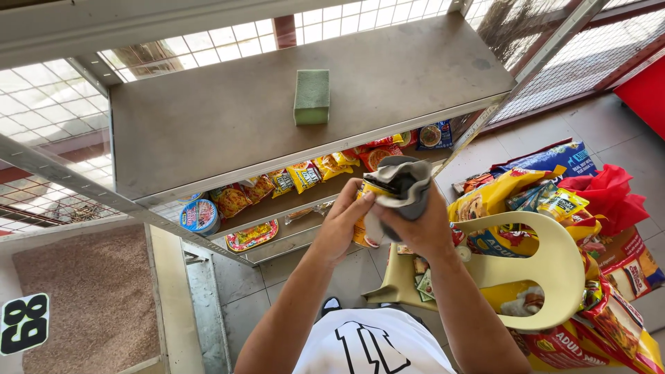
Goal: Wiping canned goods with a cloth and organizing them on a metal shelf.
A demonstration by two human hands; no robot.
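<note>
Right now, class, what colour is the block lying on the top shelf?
Green. The block shows best in the head view, on the grey shelf.

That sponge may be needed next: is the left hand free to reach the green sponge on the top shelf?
Probably not at once: the left hand is gripping a yellow packet. The green sponge lies unobstructed on the shelf.

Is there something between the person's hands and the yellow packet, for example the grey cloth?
Partly. The left hand touches the yellow packet directly at its edge. The right hand holds a grey cloth that lies over the packet's top, so the cloth is between that hand and the packet.
</note>
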